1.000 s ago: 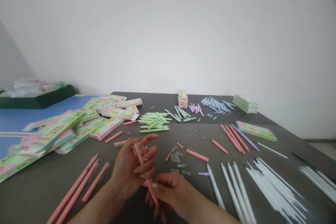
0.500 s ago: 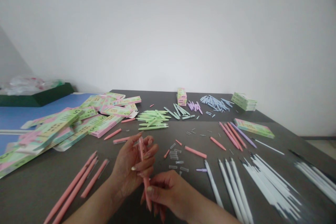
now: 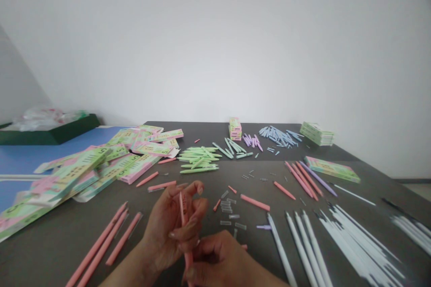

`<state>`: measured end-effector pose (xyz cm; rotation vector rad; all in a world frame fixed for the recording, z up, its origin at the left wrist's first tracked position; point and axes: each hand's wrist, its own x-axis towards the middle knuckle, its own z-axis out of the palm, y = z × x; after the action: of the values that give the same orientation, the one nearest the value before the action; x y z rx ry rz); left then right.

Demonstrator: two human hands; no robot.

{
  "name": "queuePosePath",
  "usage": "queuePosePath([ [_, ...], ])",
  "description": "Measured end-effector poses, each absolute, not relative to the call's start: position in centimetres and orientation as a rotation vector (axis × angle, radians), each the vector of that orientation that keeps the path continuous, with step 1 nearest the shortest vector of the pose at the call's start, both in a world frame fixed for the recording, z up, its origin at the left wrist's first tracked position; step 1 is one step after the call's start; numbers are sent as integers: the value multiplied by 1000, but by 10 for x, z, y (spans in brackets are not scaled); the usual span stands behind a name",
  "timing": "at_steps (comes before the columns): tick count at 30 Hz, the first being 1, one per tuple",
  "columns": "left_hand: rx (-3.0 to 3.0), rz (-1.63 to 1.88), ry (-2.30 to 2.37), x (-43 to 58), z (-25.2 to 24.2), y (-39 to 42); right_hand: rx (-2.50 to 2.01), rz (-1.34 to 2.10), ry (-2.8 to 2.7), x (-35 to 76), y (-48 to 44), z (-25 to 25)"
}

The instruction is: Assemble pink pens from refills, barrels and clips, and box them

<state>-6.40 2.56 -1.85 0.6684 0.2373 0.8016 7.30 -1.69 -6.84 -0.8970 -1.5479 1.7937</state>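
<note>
My left hand (image 3: 183, 224) is wrapped round a pink pen (image 3: 183, 208), which stands nearly upright with its upper part showing above the fingers. Just below, my right hand (image 3: 218, 255) pinches the lower end of the same pen, and its fingers hide much of that end. A small bit of pink (image 3: 244, 247) shows at the edge of the right hand; I cannot tell whether it is held. Beyond the hands lie clear plastic tubes (image 3: 226, 206) and a pink pen barrel (image 3: 255, 202). To the left are long pink pens (image 3: 101, 242).
Flattened and folded pens' boxes (image 3: 84, 166) pile up on the left. Light green pens (image 3: 200, 158) lie mid-table, with blue pieces (image 3: 278, 136) farther back. White pens (image 3: 310, 249) and thin white refills (image 3: 360, 242) spread along the right. A dark green tray (image 3: 50, 132) holds plastic bags.
The view has tilted up slightly, so things sit lower. Both hands still grip the pink pen; the right fingers now cover more of its lower end.
</note>
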Motion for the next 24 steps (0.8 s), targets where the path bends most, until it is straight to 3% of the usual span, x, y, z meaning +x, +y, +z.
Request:
queuePosePath([
  [10,616,1024,341,-55,-14,20,-1076,1585,-1426,75,-15,-76],
  [17,606,1020,268,-48,-24,19,-845,1590,-1461,74,-14,-74],
  [24,633,1049,273,-44,-28,20,-908,1488,-1586,73,-12,-85],
])
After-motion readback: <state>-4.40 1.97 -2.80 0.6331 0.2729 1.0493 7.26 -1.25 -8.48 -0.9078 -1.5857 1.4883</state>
